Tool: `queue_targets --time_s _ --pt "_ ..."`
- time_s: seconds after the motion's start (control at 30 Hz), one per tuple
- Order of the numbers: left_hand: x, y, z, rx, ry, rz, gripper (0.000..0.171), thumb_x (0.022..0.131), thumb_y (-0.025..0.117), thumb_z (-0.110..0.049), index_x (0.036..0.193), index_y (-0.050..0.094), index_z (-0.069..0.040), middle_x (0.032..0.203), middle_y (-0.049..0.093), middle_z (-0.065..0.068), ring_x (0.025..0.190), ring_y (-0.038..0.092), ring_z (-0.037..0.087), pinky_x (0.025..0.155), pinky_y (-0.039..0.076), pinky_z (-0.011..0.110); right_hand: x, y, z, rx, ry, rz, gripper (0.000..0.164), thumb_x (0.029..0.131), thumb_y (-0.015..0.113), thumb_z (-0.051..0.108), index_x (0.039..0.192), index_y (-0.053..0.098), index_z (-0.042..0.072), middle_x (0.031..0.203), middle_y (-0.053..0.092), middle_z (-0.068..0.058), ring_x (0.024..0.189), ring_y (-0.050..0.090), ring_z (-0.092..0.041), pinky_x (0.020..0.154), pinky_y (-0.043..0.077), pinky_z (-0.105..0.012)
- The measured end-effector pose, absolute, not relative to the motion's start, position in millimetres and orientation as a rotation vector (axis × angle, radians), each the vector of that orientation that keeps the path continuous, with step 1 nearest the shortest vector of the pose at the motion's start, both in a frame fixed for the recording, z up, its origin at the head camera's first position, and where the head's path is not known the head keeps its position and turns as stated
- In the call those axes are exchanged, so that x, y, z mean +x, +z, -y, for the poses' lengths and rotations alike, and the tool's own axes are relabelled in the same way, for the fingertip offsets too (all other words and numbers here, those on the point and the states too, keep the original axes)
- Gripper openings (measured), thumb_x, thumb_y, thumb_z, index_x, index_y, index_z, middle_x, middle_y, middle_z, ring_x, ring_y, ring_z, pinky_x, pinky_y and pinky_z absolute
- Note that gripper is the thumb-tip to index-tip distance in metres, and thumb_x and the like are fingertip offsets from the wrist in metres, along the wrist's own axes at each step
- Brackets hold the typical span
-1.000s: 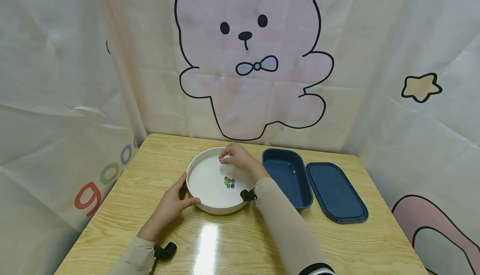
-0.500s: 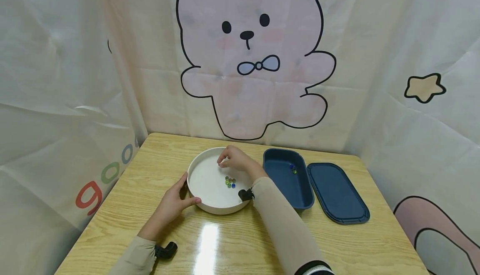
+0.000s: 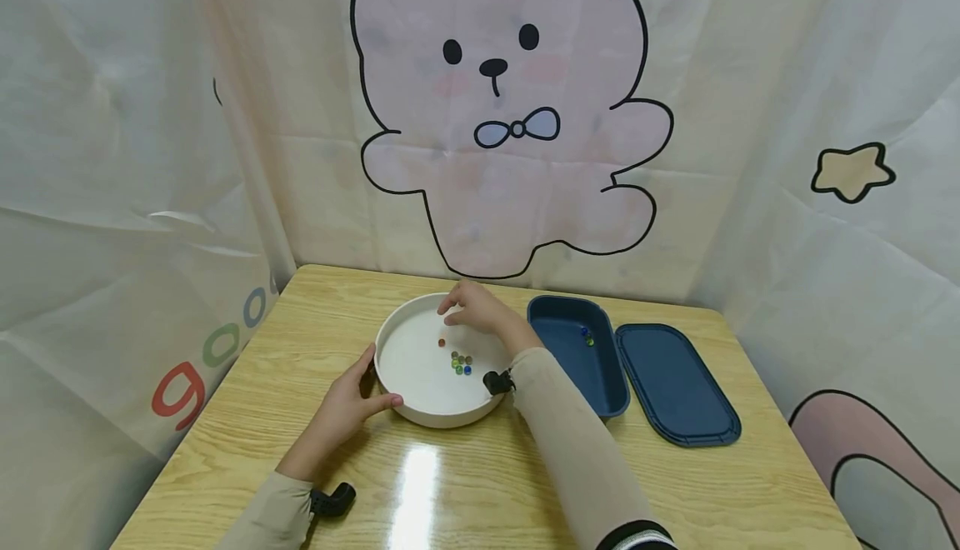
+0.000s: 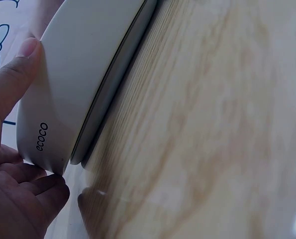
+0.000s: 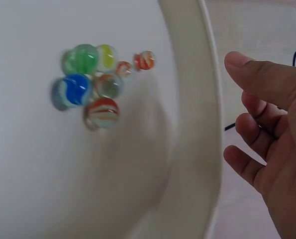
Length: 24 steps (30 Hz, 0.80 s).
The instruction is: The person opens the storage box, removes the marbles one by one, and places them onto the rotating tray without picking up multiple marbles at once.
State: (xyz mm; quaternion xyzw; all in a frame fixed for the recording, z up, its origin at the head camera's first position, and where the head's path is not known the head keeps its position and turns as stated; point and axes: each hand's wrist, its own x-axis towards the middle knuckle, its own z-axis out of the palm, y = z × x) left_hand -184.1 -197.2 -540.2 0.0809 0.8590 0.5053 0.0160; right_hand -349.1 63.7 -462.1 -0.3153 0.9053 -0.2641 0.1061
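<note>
On a white round tray (image 3: pixel 408 379) lies a cluster of glass marbles (image 3: pixel 461 363). A lone red-orange marble (image 3: pixel 441 342) rests apart from them, towards the back. In the right wrist view, a blue marble (image 5: pixel 77 89), a green marble (image 5: pixel 83 59) and a red-striped marble (image 5: pixel 104 112) show up close. My left hand (image 3: pixel 341 404) grips the tray's left side, thumb at the rim and fingers curled against the wall and underside in the left wrist view. Above the tray's back part is my right hand (image 3: pixel 480 312), thumb and fingers spread apart, holding nothing.
Right of the tray stands a dark blue box (image 3: pixel 577 379) with a few marbles (image 3: pixel 587 336) inside. Its matching blue lid (image 3: pixel 677 385) lies flat beside it. The wooden table (image 3: pixel 465 492) meets a printed curtain (image 3: pixel 322 225) behind.
My right hand has risen from the tray and its thumb and fingers have parted. The red-orange marble now shows alone on the tray. My left hand keeps its grip.
</note>
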Motion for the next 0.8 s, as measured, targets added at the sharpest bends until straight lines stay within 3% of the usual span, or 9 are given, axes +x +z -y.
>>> queue_targets --time_s 0.3,0.47,0.8 --pt "-183 -538 196 0.230 1.570 -2.663 0.111 0.084 0.085 -0.034 0.165 0.014 -0.005 0.170 0.017 0.015 0.156 0.017 0.036 0.124 0.025 0.054 -339 -432 -88 -0.915 -0.826 -2.766 0.018 0.098 0.072 0.020 0.114 0.077 0.013 0.120 0.056 -0.004 0.116 0.053 -0.025 0.100 0.049 -0.041" --pt "-183 -537 196 0.219 1.562 -2.663 0.111 0.085 0.085 -0.034 0.165 0.014 -0.004 0.170 0.017 0.015 0.156 0.017 0.036 0.124 0.025 0.055 -335 -423 -106 -0.872 -0.813 -2.827 0.020 0.099 0.072 0.023 0.117 0.077 0.016 0.119 0.056 -0.003 0.109 0.055 -0.022 0.096 0.051 -0.040" --pt "-183 -539 196 0.216 1.560 -2.662 0.110 0.085 0.085 -0.034 0.165 0.014 -0.006 0.170 0.017 0.015 0.156 0.017 0.037 0.124 0.025 0.055 -329 -415 -144 -0.887 -0.841 -2.907 0.019 0.096 0.075 0.019 0.114 0.078 0.013 0.114 0.056 -0.005 0.107 0.054 -0.030 0.090 0.048 -0.042"
